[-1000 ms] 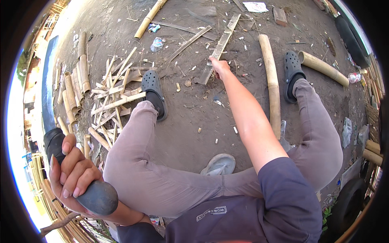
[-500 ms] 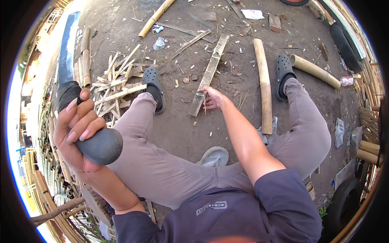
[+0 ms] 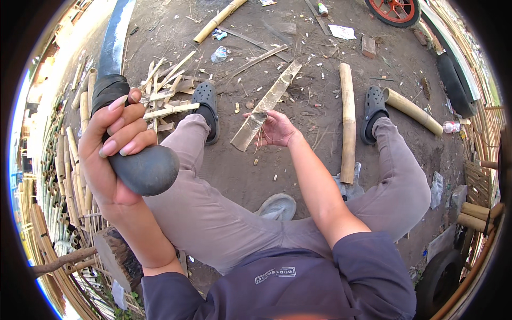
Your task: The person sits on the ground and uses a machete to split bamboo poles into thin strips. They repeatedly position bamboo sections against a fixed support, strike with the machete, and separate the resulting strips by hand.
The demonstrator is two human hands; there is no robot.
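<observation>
My left hand (image 3: pixel 114 140) is wrapped round the dark handle of a machete (image 3: pixel 114 45), held up at the left. Its long blade points away from me and runs out of the picture at the top; the rounded butt of the handle sticks out below my fingers. Between my knees, my right hand (image 3: pixel 281 129) grips a flat split bamboo slat (image 3: pixel 269 100) near its middle, fingers curled underneath. The slat slants from near left to far right, its hollow inner face with a node showing.
Split bamboo pieces (image 3: pixel 169 109) lie piled beside my left clog (image 3: pixel 206 109). A bamboo pole (image 3: pixel 348 125) rests near my right clog (image 3: pixel 372 109), with another bamboo length (image 3: pixel 413 111) beyond. A wood block (image 3: pixel 118 258) stands at lower left; a red-rimmed wheel (image 3: pixel 394 8) is far right.
My right hand has closed on the slat and lifted it off the ground, its near end swinging left. The machete has shifted slightly right as the view moved.
</observation>
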